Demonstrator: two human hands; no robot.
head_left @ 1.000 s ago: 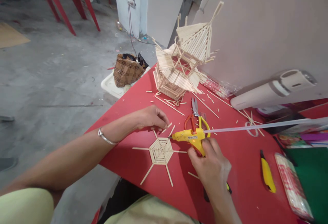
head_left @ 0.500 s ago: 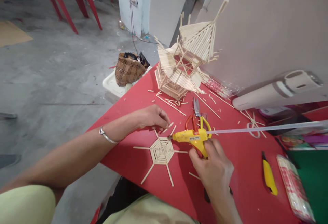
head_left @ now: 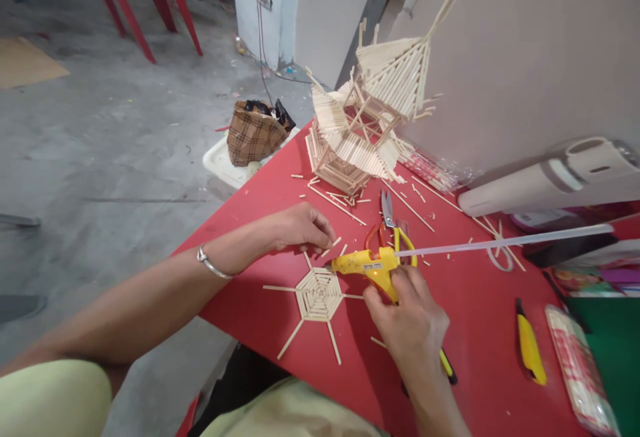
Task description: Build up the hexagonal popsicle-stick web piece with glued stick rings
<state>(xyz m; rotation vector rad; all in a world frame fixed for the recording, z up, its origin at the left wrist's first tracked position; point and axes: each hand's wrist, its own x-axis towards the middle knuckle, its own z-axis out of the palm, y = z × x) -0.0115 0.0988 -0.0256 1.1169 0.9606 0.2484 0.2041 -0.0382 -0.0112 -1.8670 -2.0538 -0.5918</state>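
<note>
My left hand [head_left: 307,229] pinches a short wooden stick [head_left: 332,246] just above a web-like hexagon of sticks [head_left: 319,294] that lies flat on the red table [head_left: 240,303], with longer sticks pointing outward. In my right hand [head_left: 407,310] is a yellow glue gun [head_left: 367,264], a long clear glue stick [head_left: 500,243] coming out of its back. The gun's nozzle is at the hexagon's upper right edge. Behind the gun lie scissors [head_left: 387,210] with open blades and another tool with red handles, partly hidden.
A tiered stick model [head_left: 350,137] stands at the table's far corner, loose sticks around it. On the right are a white tube [head_left: 530,187], a yellow cutter [head_left: 530,347] and a stick packet [head_left: 580,367]. A checkered bag [head_left: 255,135] rests on a white stool beyond the left edge.
The glue gun and my right hand have shifted slightly left, the nozzle closer over the hexagon's edge. My left hand keeps its pinch on the stick. The view has moved a little.
</note>
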